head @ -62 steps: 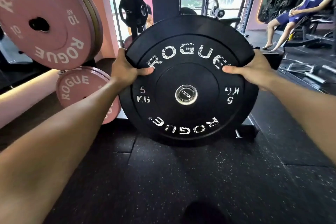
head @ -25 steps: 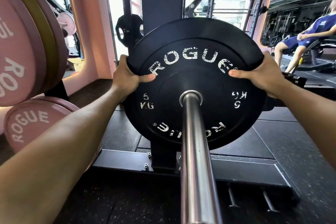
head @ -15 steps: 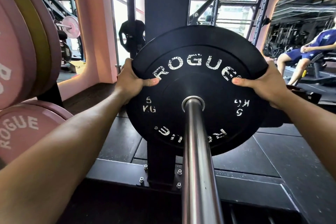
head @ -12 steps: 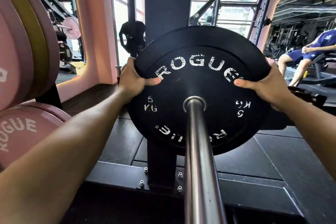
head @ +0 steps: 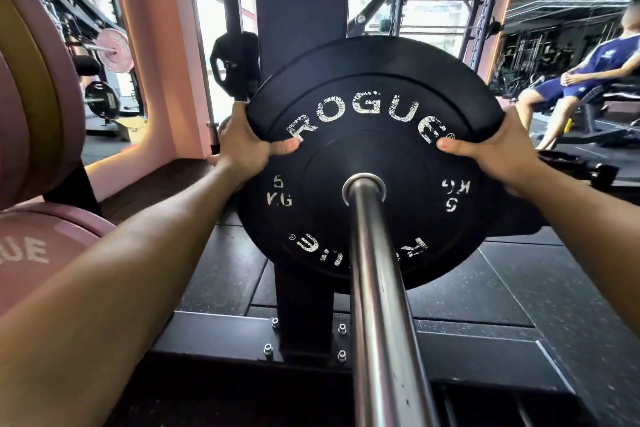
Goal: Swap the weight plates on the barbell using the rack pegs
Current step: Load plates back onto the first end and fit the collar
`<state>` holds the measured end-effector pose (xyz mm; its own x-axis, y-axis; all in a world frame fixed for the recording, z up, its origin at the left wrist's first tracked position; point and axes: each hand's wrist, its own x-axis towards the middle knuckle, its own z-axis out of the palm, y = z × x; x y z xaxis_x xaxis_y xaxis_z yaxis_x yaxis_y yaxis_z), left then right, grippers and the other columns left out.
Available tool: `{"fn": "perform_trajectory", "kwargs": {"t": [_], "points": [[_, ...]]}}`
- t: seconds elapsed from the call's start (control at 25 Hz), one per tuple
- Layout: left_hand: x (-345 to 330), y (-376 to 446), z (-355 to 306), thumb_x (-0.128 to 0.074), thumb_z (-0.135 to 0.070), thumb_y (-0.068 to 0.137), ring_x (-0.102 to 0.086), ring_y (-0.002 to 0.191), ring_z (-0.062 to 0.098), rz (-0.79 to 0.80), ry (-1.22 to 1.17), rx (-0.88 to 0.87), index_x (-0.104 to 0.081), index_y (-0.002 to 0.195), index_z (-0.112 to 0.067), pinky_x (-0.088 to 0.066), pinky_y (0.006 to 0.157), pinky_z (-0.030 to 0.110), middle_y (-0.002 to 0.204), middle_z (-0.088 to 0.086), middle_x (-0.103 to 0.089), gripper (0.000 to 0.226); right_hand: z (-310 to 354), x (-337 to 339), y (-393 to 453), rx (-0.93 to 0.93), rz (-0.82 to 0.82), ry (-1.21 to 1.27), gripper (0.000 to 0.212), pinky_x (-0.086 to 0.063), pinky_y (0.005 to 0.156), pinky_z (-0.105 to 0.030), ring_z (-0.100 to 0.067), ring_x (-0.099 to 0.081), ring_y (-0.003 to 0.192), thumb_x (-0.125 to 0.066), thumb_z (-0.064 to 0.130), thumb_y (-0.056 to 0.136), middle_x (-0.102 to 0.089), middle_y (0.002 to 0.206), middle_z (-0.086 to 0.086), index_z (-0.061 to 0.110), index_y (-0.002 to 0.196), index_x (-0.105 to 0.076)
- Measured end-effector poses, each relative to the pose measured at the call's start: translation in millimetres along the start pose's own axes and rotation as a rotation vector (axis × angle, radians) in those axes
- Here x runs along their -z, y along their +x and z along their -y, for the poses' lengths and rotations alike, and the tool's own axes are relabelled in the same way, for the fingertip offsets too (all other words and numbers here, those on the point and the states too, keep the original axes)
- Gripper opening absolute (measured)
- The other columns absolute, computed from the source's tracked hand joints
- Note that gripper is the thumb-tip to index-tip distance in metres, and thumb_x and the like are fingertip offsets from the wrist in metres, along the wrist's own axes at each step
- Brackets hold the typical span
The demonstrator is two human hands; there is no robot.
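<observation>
The steel bar (head: 377, 305) runs from the bottom edge of the view away from the camera and passes through the centre hole of the black plate (head: 367, 163). The plate is upright on the bar, face toward the camera, marked ROGUE and 5 KG. The left hand (head: 244, 146) grips the plate's upper left rim: thumb pressed on the face, fingers wrapped behind the edge. The right hand (head: 498, 152) grips the upper right rim the same way, thumb on the face and fingers curled behind. Both forearms reach in from the lower corners. Behind the plate stands the dark rack upright (head: 301, 3), bolted to a base plate (head: 221, 333) on the black rubber floor (head: 519, 281). At the left edge, pink plates (head: 38, 246) are stored one above another. Further back, a small black plate (head: 235, 62) hangs near the window, and a person in blue (head: 588, 76) sits on a bench at far right.
</observation>
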<state>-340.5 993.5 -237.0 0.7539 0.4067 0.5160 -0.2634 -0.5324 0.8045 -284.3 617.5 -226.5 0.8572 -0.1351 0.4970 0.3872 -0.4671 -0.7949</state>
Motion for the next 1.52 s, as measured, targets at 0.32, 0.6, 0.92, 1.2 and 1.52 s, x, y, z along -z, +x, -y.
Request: {"fn": "perform_trajectory", "kwargs": {"t": [0.32,0.6,0.92,1.2,1.52], "points": [[-1,-32,-58,-0.084,-0.043,0.073,-0.035,0.137,0.041,0.034,0.521,0.125,-0.018,0.148,-0.015,-0.040,0.103,0.061,0.153,0.014,-0.020,0.104,46,-8,-26,-0.264,0.098,-0.548,0.116,-0.020,0.115,-0.059,-0.038,-0.020,0.146,-0.069,0.059,0.080,-0.003,0.164,-0.012,0.033,0.153,0.018],[53,-60,-60,-0.079,-0.050,0.072,-0.045,0.133,0.033,0.271,0.401,0.103,-0.022,0.153,-0.036,-0.038,0.108,0.040,0.150,0.009,-0.029,0.100,66,20,-82,-0.133,0.283,-0.427,0.092,-0.030,0.114,-0.042,-0.035,-0.037,0.138,-0.074,0.050,0.079,-0.035,0.153,-0.016,0.015,0.152,-0.029],[89,-114,-82,-0.075,-0.063,0.069,-0.049,0.109,0.019,0.381,0.363,0.069,-0.050,0.133,-0.046,-0.038,0.091,0.029,0.121,0.000,-0.046,0.071,93,43,-138,-0.060,0.377,-0.390,0.077,-0.035,0.111,-0.043,-0.025,-0.045,0.131,-0.072,0.060,0.075,-0.045,0.144,-0.004,0.027,0.139,-0.045],[152,-116,-178,-0.075,-0.068,0.066,-0.050,0.121,0.024,0.351,0.292,0.056,-0.052,0.136,-0.040,-0.040,0.108,0.042,0.129,0.000,-0.051,0.078,181,89,-136,-0.004,0.450,-0.327,0.074,-0.035,0.110,-0.037,-0.020,-0.047,0.130,-0.075,0.056,0.074,-0.050,0.142,0.002,0.036,0.139,-0.043],[257,6,-380,-0.076,-0.050,0.081,-0.049,0.094,0.005,0.298,0.279,0.031,-0.050,0.141,-0.031,-0.044,0.072,0.006,0.143,0.007,-0.045,0.068,408,163,-15,0.073,0.539,-0.307,0.078,-0.043,0.098,-0.034,-0.021,-0.053,0.119,-0.072,0.063,0.075,-0.046,0.146,0.003,0.039,0.141,-0.039]]}}
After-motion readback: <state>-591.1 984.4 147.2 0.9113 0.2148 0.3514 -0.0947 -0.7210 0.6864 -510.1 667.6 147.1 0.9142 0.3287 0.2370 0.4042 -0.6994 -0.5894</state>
